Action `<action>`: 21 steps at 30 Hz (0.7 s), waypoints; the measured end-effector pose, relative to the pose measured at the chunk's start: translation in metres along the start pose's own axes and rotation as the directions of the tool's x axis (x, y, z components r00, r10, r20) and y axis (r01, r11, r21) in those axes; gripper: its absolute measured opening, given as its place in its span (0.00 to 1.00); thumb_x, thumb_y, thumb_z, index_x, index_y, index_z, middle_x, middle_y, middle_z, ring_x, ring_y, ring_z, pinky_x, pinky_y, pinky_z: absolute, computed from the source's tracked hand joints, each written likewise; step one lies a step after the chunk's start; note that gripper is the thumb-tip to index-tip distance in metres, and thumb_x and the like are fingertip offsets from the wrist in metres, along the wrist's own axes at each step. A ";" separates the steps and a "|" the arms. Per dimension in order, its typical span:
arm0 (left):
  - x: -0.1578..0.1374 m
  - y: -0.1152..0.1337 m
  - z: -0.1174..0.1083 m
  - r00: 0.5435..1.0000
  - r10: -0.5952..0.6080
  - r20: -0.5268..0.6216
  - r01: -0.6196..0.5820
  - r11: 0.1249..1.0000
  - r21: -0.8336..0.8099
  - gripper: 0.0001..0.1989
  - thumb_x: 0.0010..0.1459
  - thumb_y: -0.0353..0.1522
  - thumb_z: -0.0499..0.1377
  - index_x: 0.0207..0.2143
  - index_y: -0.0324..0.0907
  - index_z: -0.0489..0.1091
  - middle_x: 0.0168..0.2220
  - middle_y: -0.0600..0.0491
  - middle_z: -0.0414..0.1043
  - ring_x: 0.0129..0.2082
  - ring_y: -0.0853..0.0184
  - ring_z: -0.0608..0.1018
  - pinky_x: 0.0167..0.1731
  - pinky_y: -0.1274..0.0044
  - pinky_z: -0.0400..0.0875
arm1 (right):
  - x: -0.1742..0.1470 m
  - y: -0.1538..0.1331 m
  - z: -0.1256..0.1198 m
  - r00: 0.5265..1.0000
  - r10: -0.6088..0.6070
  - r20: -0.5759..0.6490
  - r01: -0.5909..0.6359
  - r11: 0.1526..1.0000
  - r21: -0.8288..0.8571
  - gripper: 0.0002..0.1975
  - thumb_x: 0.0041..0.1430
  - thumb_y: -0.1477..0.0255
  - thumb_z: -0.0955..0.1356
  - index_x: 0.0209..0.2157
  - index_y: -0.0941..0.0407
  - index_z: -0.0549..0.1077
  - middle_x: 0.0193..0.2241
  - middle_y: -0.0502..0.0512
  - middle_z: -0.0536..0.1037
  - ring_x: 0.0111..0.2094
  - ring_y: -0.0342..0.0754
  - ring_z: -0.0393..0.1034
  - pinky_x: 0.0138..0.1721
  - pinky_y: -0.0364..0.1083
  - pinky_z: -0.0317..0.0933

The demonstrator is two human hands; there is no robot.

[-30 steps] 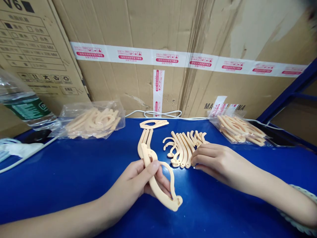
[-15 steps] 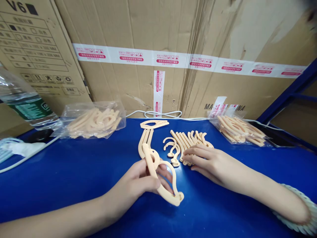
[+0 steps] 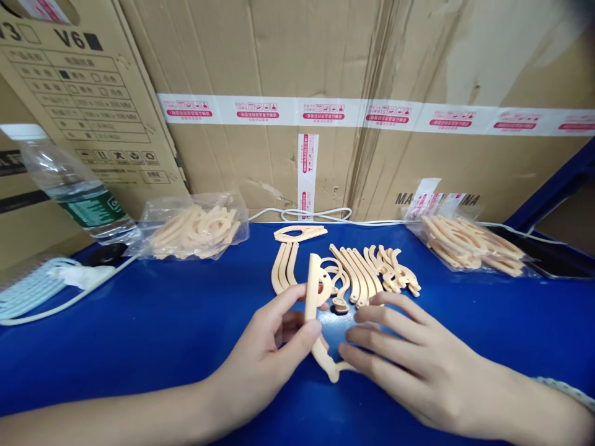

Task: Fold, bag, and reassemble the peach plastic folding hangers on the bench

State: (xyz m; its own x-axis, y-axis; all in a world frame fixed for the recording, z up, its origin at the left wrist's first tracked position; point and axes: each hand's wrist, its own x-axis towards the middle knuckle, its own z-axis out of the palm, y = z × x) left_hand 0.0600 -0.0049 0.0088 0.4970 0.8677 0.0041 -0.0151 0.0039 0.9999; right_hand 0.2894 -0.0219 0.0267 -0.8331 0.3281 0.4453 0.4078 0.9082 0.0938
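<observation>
My left hand (image 3: pixel 283 341) grips a beige plastic folding hanger (image 3: pixel 312 303) between thumb and fingers. Its long curved arm stands nearly upright, with a rounded hook part at the top. From the lower joint a second, thinner arm runs right and passes behind the fingers of my right hand (image 3: pixel 400 347). Those fingers are bent around that arm; the thumb and the arm's far end are hidden. Just beyond my hands lie loose curved hanger arms (image 3: pixel 360 275) in a row, hook pieces (image 3: pixel 341 303) and small curved parts (image 3: pixel 395 269).
A hanger (image 3: pixel 300 233) lies behind several loose arms (image 3: pixel 283 269). Clear bags of parts sit at left (image 3: pixel 199 226) and right (image 3: pixel 469 241). A water bottle (image 3: pixel 83 192), a white cable (image 3: pixel 316 214), a dark flat device (image 3: pixel 548 257) and large cardboard boxes (image 3: pixel 260 62) border the blue table (image 3: pixel 162 328).
My right hand has come from the loose parts toward me, to the held hanger. The hanger has turned more upright and its thin arm has swung out rightward. The camera view has shifted.
</observation>
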 end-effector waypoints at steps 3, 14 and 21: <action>-0.002 0.001 -0.003 0.994 0.105 -0.020 -0.099 0.975 0.200 0.14 0.64 0.36 0.56 0.52 0.45 0.67 0.38 0.52 0.72 0.33 0.68 0.76 0.35 0.77 0.73 | -0.004 -0.002 -0.005 0.971 0.234 -0.042 -0.222 0.955 0.199 0.15 0.66 0.76 0.63 0.52 0.58 0.72 0.56 0.64 0.70 0.58 0.56 0.63 0.55 0.51 0.65; -0.001 0.008 -0.008 0.925 0.378 0.032 -0.309 0.701 0.643 0.12 0.67 0.31 0.49 0.49 0.43 0.68 0.40 0.50 0.72 0.39 0.65 0.75 0.40 0.75 0.69 | -0.003 0.008 -0.005 0.683 0.728 0.059 -0.434 0.340 0.834 0.03 0.64 0.69 0.69 0.39 0.53 0.74 0.36 0.53 0.79 0.40 0.50 0.76 0.43 0.46 0.71; 0.004 -0.009 -0.012 0.807 0.518 0.284 -0.415 0.156 0.897 0.19 0.66 0.28 0.48 0.59 0.43 0.59 0.45 0.47 0.75 0.32 0.65 0.78 0.31 0.76 0.71 | 0.000 -0.001 0.003 0.687 0.518 0.510 -0.517 -0.144 0.843 0.15 0.68 0.58 0.63 0.42 0.57 0.65 0.28 0.51 0.74 0.18 0.39 0.68 0.19 0.38 0.57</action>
State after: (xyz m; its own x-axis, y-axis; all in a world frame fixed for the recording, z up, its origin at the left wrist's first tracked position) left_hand 0.0517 0.0047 -0.0004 0.6394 0.5615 0.5252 0.5694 -0.8049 0.1674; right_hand 0.2876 -0.0215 0.0237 -0.5513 0.8283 -0.0997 0.0572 -0.0817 -0.9950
